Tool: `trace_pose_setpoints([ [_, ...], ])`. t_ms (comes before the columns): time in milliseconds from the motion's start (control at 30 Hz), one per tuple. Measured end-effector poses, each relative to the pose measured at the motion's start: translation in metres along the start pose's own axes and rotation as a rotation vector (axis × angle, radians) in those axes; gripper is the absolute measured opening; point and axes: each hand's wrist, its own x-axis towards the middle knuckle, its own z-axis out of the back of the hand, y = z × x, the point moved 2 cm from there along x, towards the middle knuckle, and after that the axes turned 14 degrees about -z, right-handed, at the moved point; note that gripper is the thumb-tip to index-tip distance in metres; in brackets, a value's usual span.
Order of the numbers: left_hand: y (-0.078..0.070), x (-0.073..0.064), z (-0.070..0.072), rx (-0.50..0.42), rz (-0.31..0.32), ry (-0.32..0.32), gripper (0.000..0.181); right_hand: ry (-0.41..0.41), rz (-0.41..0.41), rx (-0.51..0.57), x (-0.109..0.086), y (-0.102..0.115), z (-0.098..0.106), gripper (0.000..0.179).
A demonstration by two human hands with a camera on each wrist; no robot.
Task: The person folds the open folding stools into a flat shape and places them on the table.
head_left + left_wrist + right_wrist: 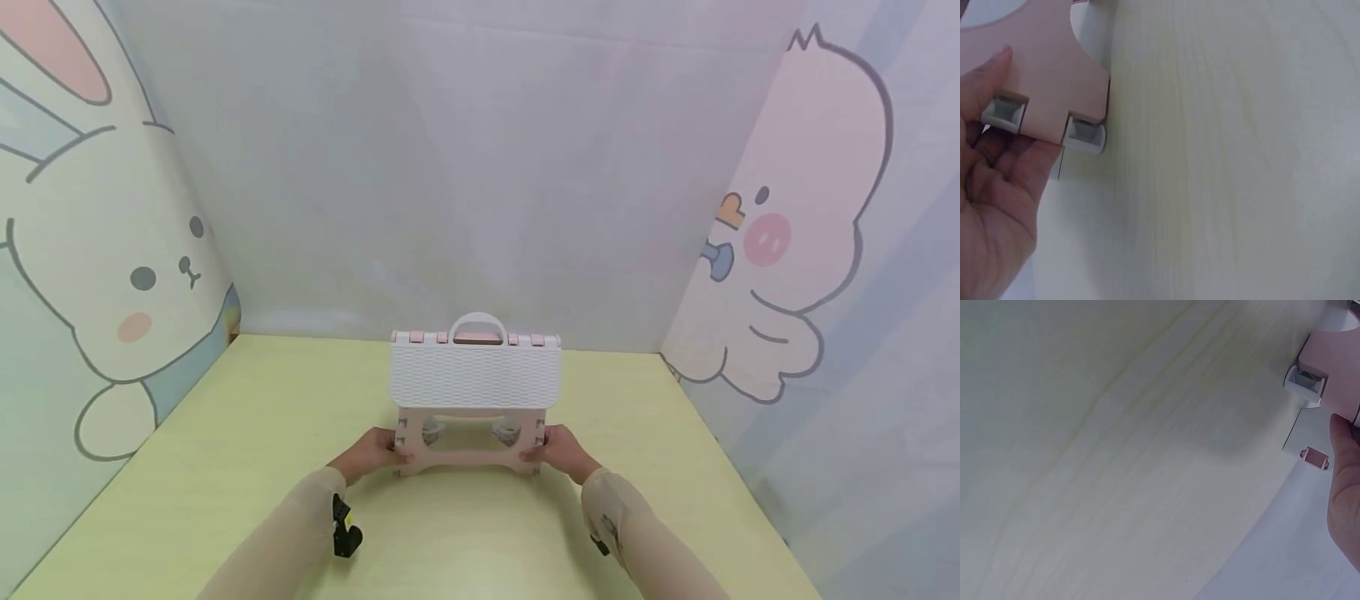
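Gripping Observed at Both Sides of Folding Stool (476, 379)

Pale backdrop (450, 167) with cartoon figures stands behind and beside the light yellow table (300, 392). Stool is located at mid-width of the table, toward the far edge. White textured panel (435, 367) faces the camera above a pink leg frame (468, 457). Left hand (371, 450) grasps the frame's left side, thumb on the front face. Right hand (564, 450) grasps the opposite side, thumb likewise in front. White carry handle (478, 317) arches above the top edge.

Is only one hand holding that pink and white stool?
No, the left hand and the right hand grip opposite sides of its pink leg panel.
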Motion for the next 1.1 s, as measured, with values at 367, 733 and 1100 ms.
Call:
trace_pose_setpoints([
  [367, 0.0058, -0.0028, -0.0017, -0.02, -0.008, 0.018, 0.032, 0.001, -0.011, 0.0, -0.0012, -0.0024, -0.0043, 0.02],
  [733, 0.005, -0.0036, -0.0016, -0.012, 0.015, 0.014, 0.032, -0.008, -0.008, -0.008, -0.0011, -0.0025, -0.0043, 0.019],
  [1100, 0.0012, 0.0003, 0.001, -0.004, 0.005, 0.003, 0.03, 0.032, 0.06, 0.009, 0.0, 0.0003, 0.0028, 0.027],
])
